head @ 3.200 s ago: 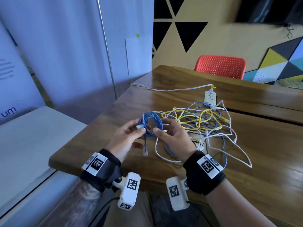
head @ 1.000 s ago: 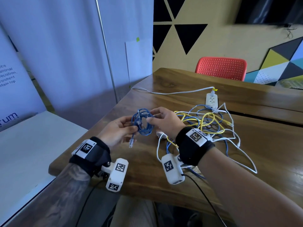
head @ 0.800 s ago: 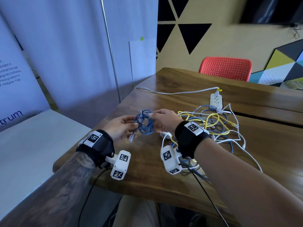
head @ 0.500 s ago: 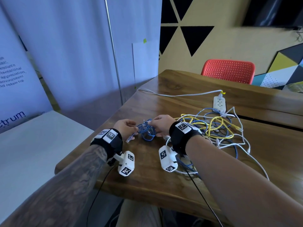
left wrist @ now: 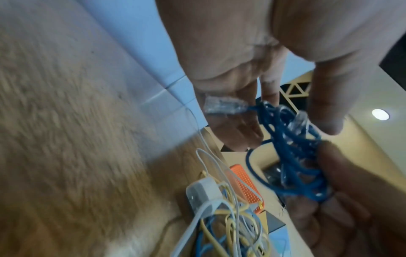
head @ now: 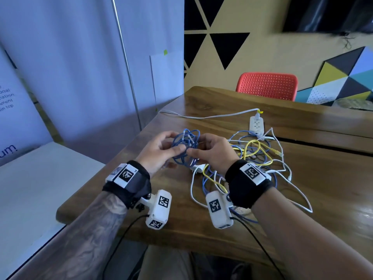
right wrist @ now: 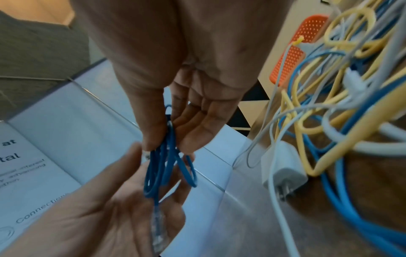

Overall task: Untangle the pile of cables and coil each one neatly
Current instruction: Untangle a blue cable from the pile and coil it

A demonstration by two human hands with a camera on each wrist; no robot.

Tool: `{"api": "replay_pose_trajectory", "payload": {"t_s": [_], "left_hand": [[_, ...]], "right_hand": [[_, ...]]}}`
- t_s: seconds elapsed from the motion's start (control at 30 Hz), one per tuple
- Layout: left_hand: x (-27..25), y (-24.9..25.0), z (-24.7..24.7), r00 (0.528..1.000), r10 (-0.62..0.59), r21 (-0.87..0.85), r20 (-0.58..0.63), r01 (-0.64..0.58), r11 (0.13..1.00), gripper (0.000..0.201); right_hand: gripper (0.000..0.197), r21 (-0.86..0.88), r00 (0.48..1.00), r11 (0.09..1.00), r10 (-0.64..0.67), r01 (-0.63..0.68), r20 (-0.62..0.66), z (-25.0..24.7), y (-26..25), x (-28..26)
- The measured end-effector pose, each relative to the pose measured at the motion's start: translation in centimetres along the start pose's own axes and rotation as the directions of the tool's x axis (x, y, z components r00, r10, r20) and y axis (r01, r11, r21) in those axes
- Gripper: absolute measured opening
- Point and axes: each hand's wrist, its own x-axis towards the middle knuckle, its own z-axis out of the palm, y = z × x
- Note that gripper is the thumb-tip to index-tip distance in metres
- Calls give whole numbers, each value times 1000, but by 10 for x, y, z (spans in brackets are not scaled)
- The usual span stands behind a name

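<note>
1. The left hand (head: 159, 150) is pinching the near side of the blue cable coil (head: 184, 145) between thumb and fingers, holding it up above the wooden table (head: 323, 178).
2. The right hand (head: 214, 151) is gripping the opposite side of the same coil, thumb pressing the strands against the fingers (right wrist: 197, 128).
3. 1 clear plug (left wrist: 224, 105) is hanging loose by the left palm; the wrist view is showing a 2nd plug against the strands.
4. The coil is looking light, thin and springy, so I'd judge it is wanting to fan open; holding across all the loops at 1 spot seems safest, never by the brittle plug clips.
5. Just right of the hands, the tangled pile (head: 256, 156) of yellow, blue and white cables is lying beside a white power strip (head: 256, 124).
</note>
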Motion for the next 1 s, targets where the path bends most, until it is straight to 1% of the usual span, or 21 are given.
{"api": "replay_pose_trajectory", "payload": {"t_s": [0.07,0.13,0.2,0.27,0.33,0.4,0.47,0.53,0.63,0.67,0.77,0.83,0.9,1.0], "left_hand": [[-6,0,19,998,61,46,0,-61,997,38],[-14,2,38,994,103,26,42,-104,994,32],[-22,3,58,988,128,6,91,-129,992,31],[-31,-2,79,981,139,-24,137,-137,990,33],[-40,-7,100,976,119,-111,180,-100,989,32],[-50,-14,117,975,70,-223,211,-21,975,28],[-60,-20,130,968,14,-326,251,71,943,30],[-67,-27,141,952,-16,-386,307,140,912,35],[-77,-32,154,920,-68,-381,385,226,897,30],[-78,-35,158,907,-83,-375,412,252,892,32],[-82,-42,169,868,-90,-360,488,294,886,45],[-83,-46,174,847,-109,-357,520,332,873,47],[-86,-50,178,835,-111,-364,539,349,863,46],[-92,-54,181,830,-91,-376,550,343,860,48]], "right_hand": [[23,19,999,1000,-3,3,-41,-12,-1,-17],[18,43,996,999,-7,11,-92,-27,-2,-37],[14,51,990,998,-19,26,-142,-44,-3,-60],[16,66,984,997,-21,33,-179,-55,-2,-85],[21,117,975,992,-13,40,-221,-61,0,-108],[25,162,956,985,-6,56,-294,-66,6,-128],[30,158,927,985,-10,75,-375,-73,13,-145],[32,148,906,985,-23,94,-423,-80,18,-161],[27,88,888,993,-33,82,-459,-86,26,-184],[25,62,880,994,-46,85,-473,-88,29,-189],[30,53,866,995,-51,89,-498,-95,37,-201],[32,34,866,996,-55,83,-497,-100,38,-207],[31,1,869,997,-63,73,-491,-105,38,-212],[29,-4,874,997,-65,72,-482,-109,37,-220]]}}
